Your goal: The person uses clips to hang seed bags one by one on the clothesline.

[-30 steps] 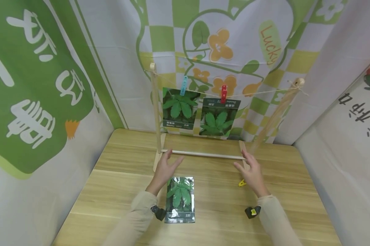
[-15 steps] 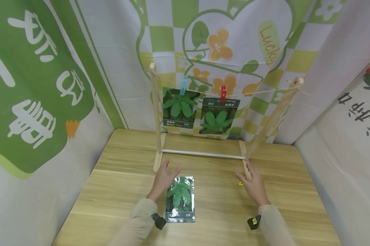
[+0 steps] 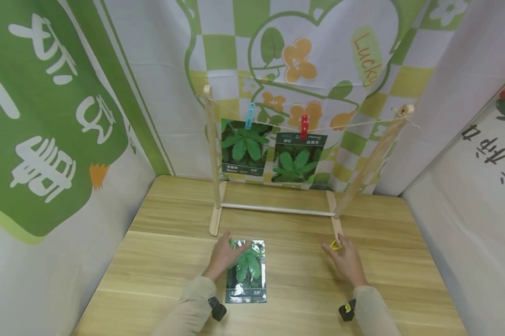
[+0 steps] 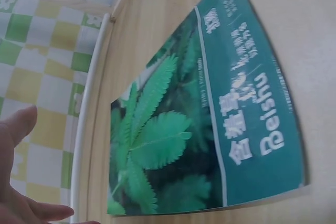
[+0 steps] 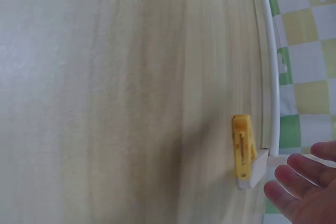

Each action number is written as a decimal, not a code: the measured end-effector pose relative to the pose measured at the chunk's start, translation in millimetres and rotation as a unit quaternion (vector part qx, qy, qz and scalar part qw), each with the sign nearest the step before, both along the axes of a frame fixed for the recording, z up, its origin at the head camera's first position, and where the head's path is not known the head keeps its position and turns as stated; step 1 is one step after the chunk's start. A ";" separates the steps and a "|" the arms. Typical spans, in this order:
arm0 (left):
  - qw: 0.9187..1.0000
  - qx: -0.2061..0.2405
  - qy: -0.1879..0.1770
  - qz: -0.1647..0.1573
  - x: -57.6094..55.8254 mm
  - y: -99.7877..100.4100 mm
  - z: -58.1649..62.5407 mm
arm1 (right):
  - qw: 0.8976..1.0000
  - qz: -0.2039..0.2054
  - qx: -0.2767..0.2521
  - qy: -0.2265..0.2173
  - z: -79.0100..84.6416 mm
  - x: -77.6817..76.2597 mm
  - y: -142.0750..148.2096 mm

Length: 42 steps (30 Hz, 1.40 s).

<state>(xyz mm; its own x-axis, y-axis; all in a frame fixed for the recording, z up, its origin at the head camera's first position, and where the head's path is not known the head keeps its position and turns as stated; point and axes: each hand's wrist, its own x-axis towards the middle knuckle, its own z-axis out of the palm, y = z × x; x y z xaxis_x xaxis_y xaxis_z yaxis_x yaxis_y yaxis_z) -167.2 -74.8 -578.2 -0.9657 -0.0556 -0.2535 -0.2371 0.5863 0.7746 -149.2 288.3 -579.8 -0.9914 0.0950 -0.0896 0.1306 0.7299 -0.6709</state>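
Note:
A seed packet point(image 3: 245, 280) with a green leaf picture lies on the wooden table; it fills much of the left wrist view. My left hand point(image 3: 224, 256) is at its upper left edge, thumb spread over the packet's corner in the head view. By the right foot of the wooden rack lies a yellow clothespin point(image 5: 242, 145). My right hand point(image 3: 348, 262) is right beside it, fingers spread and relaxed, holding nothing. Two similar packets hang from the rack's string, the left packet point(image 3: 245, 151) under a blue clothespin point(image 3: 250, 116), the right packet point(image 3: 297, 158) under a red clothespin point(image 3: 304, 127).
The rack has a left post point(image 3: 212, 154), a leaning right post point(image 3: 371, 163) and a low crossbar point(image 3: 277, 210). It stands at the back of the table point(image 3: 294, 261), close to a checked curtain point(image 3: 220, 51). Fabric walls rise on both sides.
Both hands have drawn back from the rack's crossbar toward the front of the table. The left is now at the lying packet, the right at the yellow clothespin.

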 end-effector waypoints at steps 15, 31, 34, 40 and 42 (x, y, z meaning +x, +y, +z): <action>0.999 -0.042 -0.018 -0.016 2.9 8.1 -9.4 | 0.999 0.001 0.001 -0.039 -15.9 3.8 3.6; 0.994 -0.105 -0.005 -0.038 -0.1 14.7 -12.6 | 1.000 -0.004 0.002 -0.026 -22.4 5.8 1.9; 0.991 -0.128 0.001 -0.040 0.5 16.3 -15.3 | 0.999 -0.022 0.004 -0.034 -22.8 5.4 3.7; 0.986 -0.162 0.023 -0.034 2.8 20.1 -19.1 | 0.998 -0.036 0.000 -0.054 -23.1 5.8 4.4; 0.985 -0.167 0.031 -0.037 3.1 21.1 -18.8 | 0.998 -0.034 0.000 -0.056 -23.6 6.2 4.3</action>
